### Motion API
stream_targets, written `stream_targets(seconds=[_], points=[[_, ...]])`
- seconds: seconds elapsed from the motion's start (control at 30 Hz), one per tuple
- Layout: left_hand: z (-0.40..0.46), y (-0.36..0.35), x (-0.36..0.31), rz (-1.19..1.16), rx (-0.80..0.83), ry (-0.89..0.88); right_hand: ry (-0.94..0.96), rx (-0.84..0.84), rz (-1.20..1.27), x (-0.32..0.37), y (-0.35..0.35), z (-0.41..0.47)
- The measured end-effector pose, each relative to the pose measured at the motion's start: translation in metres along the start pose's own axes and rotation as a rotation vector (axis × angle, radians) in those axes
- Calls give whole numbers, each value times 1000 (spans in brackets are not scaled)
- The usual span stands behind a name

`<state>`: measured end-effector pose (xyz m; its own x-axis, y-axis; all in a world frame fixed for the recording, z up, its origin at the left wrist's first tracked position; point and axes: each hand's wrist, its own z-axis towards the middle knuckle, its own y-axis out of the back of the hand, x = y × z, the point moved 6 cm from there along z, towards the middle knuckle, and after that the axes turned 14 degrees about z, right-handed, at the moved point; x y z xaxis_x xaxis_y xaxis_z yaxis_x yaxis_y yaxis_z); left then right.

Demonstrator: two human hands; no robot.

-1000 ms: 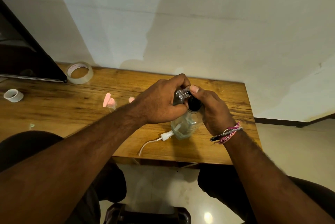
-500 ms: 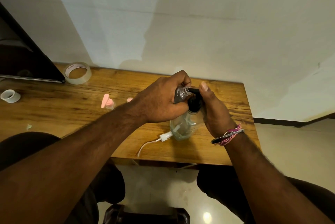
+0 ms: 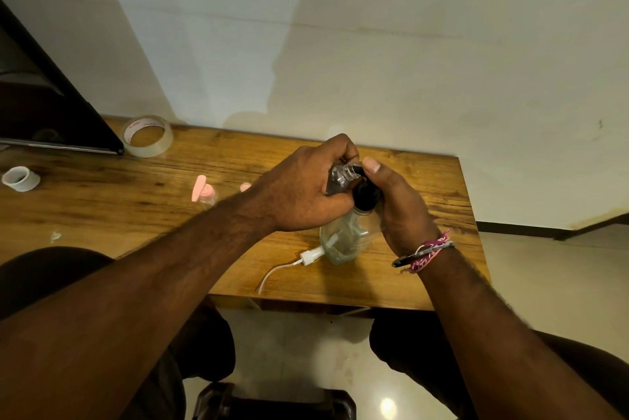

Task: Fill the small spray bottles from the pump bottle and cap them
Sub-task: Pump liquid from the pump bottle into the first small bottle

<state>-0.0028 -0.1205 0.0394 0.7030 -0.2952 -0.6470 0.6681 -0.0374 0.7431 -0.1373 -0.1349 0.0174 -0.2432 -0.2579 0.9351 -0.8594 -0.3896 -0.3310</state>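
In the head view, a small clear spray bottle [image 3: 341,178] is gripped in the curled fingers of the left hand [image 3: 303,190], tilted with its open neck held against the black spout of the pump bottle [image 3: 343,236]. The pump bottle, clear with a black pump head [image 3: 367,194], stands on the wooden table [image 3: 112,202] near its front edge. The right hand [image 3: 398,212] is wrapped around the pump head and the bottle's shoulder, its thumb laid on top of the spout beside the small bottle's neck. A pink braided wristband [image 3: 429,251] is worn on the right wrist.

A white charger plug with its cable [image 3: 308,258] lies just beside the pump bottle's base, on its left. Further left on the table, another small spray bottle with a pink top [image 3: 204,193] is seen, and a pink cap [image 3: 245,186] shows partly behind the left forearm. A roll of clear tape [image 3: 147,135] lies near the wall, beside a dark slanted panel [image 3: 51,113], and a smaller white roll [image 3: 20,178] sits at the far left.
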Motion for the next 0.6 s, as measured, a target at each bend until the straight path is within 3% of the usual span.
stream_targets(seconds=[0.6], points=[[-1, -3, 4, 5, -5, 0, 53, -10, -69, 1, 4, 1]])
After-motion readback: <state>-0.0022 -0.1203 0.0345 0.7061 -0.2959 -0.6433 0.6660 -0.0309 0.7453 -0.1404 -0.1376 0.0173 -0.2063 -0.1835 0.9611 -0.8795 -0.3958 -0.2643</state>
